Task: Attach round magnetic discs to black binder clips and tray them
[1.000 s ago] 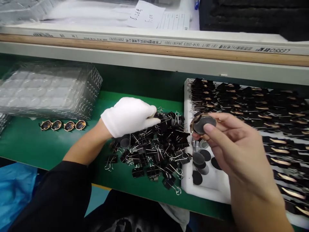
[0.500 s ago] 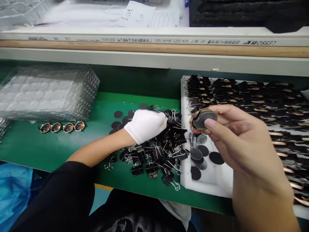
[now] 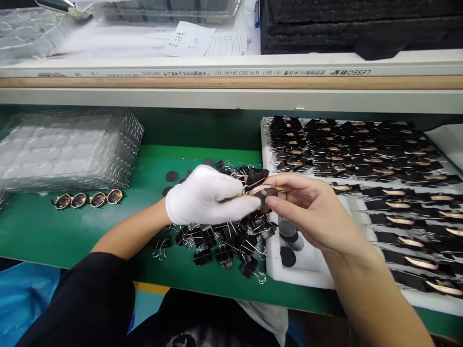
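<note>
Where clips [image 3: 224,251] crowd the tray edge [image 3: 273,271], left hand [image 3: 207,196] meets right hand [image 3: 314,209].

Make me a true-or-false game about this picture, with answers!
1. The left hand wears a white glove. True.
2. Both hands wear gloves. False: the right hand is bare.
3. Black binder clips lie jumbled on the green table. True.
4. The hands are far apart. False: they meet at a dark round piece.
5. Every disc is yellow. False: the discs in the white tray look black or grey.
6. Round-lensed glasses lie near clear plastic trays. True.
</note>
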Motion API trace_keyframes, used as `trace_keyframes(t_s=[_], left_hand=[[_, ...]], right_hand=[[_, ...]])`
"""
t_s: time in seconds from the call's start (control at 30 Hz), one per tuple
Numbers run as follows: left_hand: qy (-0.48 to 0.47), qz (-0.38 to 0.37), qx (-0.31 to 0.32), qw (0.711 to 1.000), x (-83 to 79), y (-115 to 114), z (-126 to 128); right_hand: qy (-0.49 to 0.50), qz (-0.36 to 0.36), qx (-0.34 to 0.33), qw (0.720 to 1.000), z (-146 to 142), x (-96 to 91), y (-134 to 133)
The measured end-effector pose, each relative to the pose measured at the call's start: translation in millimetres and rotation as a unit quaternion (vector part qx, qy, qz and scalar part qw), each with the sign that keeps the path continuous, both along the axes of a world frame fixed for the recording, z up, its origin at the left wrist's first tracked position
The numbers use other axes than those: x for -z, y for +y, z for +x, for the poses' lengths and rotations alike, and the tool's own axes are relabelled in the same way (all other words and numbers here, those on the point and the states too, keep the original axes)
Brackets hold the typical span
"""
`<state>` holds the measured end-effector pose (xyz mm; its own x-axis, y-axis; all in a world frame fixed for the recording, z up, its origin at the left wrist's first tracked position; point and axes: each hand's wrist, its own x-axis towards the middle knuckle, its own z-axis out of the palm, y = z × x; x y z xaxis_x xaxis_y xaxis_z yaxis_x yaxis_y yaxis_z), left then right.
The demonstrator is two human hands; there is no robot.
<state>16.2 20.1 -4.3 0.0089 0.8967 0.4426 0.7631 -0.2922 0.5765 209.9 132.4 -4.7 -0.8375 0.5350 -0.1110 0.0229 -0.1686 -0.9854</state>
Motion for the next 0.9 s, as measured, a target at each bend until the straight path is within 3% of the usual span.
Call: trace_keyframes(t_s=[0.07,0.17,0.27,0.5,0.67,0.8,0.9], left_hand=[[-0.014,-0.063,0.041,0.997,-1.4,-2.1,-5.5],[-0.033,-0.115,-0.008,0.993,-3.3,-0.7,-12.3],[-0.057,-0.173,-0.012,0.983,-5.0,3.5,-14.3],[-0.152,-0.251,0.053,0.955,-5.5,3.0,-17.0],[-0.130,-0.294,0.050,0.946,-10.0,-2.6,-12.0],[-0.082,-0.264,0.027,0.961,-11.6,-5.2,-4.0],[-0.057,-0.237,0.038,0.969,-8.6,-4.6,-3.1]], right_hand=[[-0.011,0.070,0.017,0.997,2.3,-3.2,-1.1],[-0.026,0.148,0.027,0.988,5.0,-10.7,-1.7],[-0.036,0.183,0.019,0.982,5.4,-14.7,-1.3],[-0.019,0.206,-0.016,0.978,9.9,-13.9,2.6],[-0.002,0.209,-0.061,0.976,9.9,-16.0,3.5],[-0.008,0.220,-0.066,0.973,9.2,-17.1,3.0],[-0.013,0.190,-0.073,0.979,10.1,-18.0,3.9]])
